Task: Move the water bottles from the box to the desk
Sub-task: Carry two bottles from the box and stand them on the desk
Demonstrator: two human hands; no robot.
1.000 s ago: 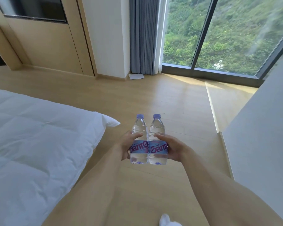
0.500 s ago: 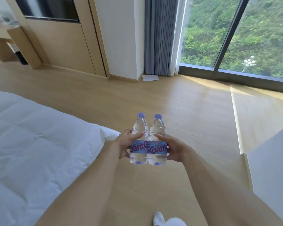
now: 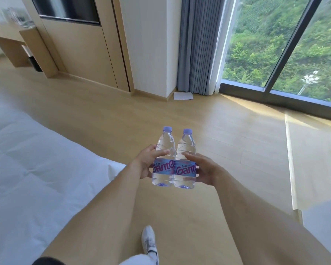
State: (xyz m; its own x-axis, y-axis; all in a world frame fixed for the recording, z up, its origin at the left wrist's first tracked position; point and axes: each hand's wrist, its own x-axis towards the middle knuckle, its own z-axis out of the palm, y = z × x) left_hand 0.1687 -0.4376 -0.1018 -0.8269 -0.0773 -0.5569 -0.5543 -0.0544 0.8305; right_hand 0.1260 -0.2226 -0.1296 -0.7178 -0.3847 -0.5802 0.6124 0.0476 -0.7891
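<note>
The left hand (image 3: 144, 162) curls round the left bottle (image 3: 164, 159), thumb across its front just above the label. The right hand (image 3: 203, 169) wraps the right bottle (image 3: 185, 161) the same way, thumb at the label's top edge. The other fingers are hidden behind the bottles. Both bottles stand upright, touching side by side, held in the air over the wooden floor (image 3: 237, 150). A white bed (image 3: 36, 169) lies to the left. A desk (image 3: 10, 41) shows blurred at the far upper left, partly cut off; what sits on it cannot be made out. A white shoe (image 3: 149, 240) shows below.
</note>
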